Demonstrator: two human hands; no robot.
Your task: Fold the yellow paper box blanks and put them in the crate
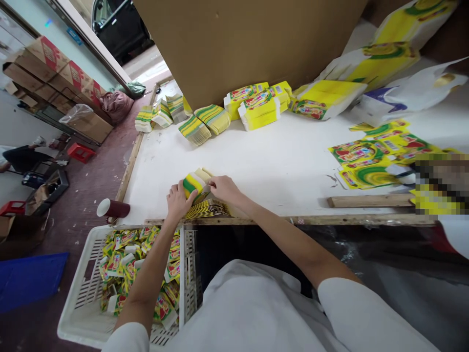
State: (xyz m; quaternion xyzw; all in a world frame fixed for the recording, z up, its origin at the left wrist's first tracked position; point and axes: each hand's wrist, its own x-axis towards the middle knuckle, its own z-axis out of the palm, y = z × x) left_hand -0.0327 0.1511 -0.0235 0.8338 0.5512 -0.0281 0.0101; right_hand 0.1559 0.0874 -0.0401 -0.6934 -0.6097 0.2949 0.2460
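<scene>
Near the table's front edge, my left hand is wrapped round a yellow, green and white carton. My right hand is closed in a pinch at the carton's right end; what its fingertips hold is too small to make out. Just below both hands, a fanned stack of flat cartons lies on the white table. Left of my legs, a white plastic crate holds several small yellow cartons.
Bundles of flat cartons and yellow boxes line the back by a big cardboard panel. A dark red cup is at the left corner. Loose cartons and a wooden strip lie right, beside a pixelated patch.
</scene>
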